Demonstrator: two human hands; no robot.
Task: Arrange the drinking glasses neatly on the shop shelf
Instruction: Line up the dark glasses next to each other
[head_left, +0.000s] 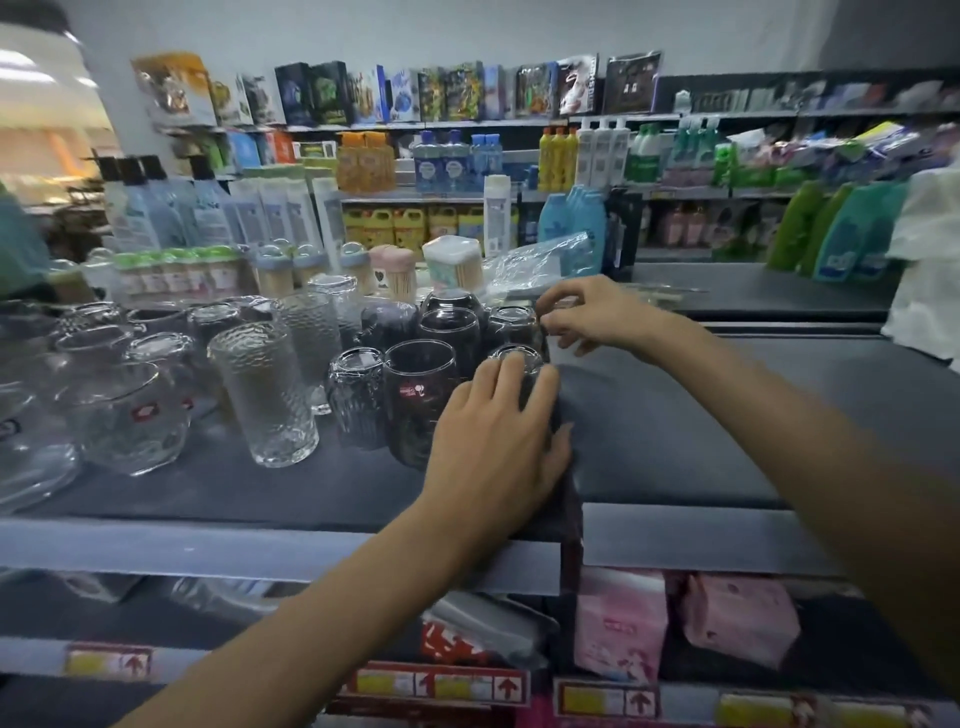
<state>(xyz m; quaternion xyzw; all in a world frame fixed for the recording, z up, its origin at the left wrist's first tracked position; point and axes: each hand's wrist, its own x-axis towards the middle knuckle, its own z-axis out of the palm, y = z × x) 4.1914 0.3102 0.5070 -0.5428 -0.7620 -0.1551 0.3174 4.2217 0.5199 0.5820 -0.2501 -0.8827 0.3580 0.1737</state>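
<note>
The drinking glasses stand in a cluster on the left half of the dark top shelf (701, 415), running from its back towards the front edge. In the middle of the cluster are short inverted glasses in rows: a ribbed clear glass (358, 397), a dark-looking glass with a red label (420, 395), and more behind them.

The left hand (498, 441) lies over the small inverted glass (515, 356) at the right end of the front row, fingers curved across its upturned base and side, thumb round the right side, so that it grips the glass.

The right hand (592, 317) is further back, fingers bent and pinched together on a clear glass (562, 345) at the right end of the next row. This glass is blurred and hard to make out.

To the left stand two tall textured tumblers (270, 389) upright, and beyond them, near the shelf's left end, clear mugs (130, 415). Along the back edge are toothpick holders (395, 270) and a crumpled plastic bag (540, 265). Pink packets (621, 623) sit on the shelf below.
</note>
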